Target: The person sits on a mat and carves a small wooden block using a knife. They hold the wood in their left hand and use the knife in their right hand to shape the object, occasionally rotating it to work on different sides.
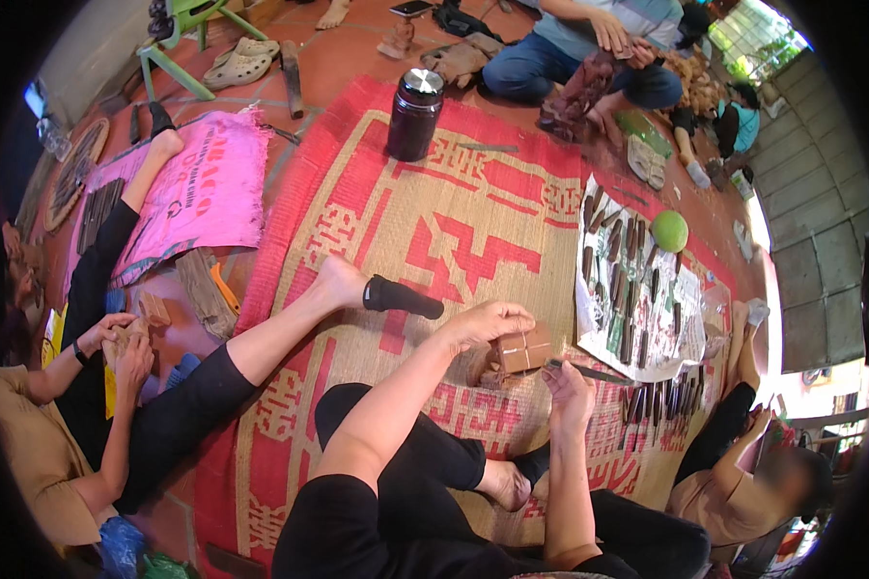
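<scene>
My left hand (492, 324) is closed on the far left edge of a brown wooden block (523, 353). Pale lines cross on the block's face. Beneath it, to the left, a rough brown piece (486, 371) shows in part on the mat. To the right of the block, my right hand (570, 396) pinches a slim dark tool (601, 372) whose length points right. The tool's kind is too small to tell, and its left end lies close to the block.
A patterned red and straw mat (473, 246) spreads below. Several dark-handled tools (628, 289) lie on a white sheet (589, 333), with more in a row (664, 398) nearer me. A green ball-like object (669, 232) and a black flask (415, 116) stand farther off. Other people sit around.
</scene>
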A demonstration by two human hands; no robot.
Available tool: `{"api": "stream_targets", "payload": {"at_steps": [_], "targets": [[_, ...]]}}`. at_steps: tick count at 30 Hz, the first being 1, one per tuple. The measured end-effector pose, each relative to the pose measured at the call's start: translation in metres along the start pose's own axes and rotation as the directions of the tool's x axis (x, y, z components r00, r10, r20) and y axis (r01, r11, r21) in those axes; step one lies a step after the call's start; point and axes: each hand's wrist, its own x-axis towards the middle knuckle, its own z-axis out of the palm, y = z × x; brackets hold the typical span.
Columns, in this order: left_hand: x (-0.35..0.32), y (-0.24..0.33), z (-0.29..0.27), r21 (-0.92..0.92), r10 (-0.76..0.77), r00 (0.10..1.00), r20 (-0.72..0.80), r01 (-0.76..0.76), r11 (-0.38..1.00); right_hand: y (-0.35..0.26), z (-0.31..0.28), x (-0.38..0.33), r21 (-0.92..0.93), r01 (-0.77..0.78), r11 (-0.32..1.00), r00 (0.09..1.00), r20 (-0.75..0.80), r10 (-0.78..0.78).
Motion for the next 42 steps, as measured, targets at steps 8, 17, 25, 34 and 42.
{"api": "stream_targets", "payload": {"at_steps": [8,17,25,34,42], "targets": [[-0.001,0.005,0.002,-0.076,0.019,0.989,-0.144,-0.031,0.997,0.002,0.013,-0.005,0.031,0.033,0.999,0.999,0.008,-0.033],[-0.009,0.016,-0.028,0.034,-0.046,0.970,-0.237,0.055,0.998,0.033,0.046,-0.036,-0.156,0.181,0.971,0.943,0.307,-0.127],[-0.006,0.013,-0.027,0.160,-0.016,0.889,-0.457,0.100,0.982,0.030,0.001,-0.029,-0.198,-0.060,0.978,0.990,0.112,0.084],[-0.010,0.012,-0.012,0.065,0.153,0.932,-0.328,-0.139,0.988,0.027,-0.046,-0.007,-0.160,-0.064,0.985,0.980,-0.199,0.031],[-0.007,0.005,-0.006,0.098,0.157,0.959,-0.235,-0.137,0.986,0.029,-0.059,-0.001,-0.158,-0.085,0.984,0.977,-0.205,0.051]]}}
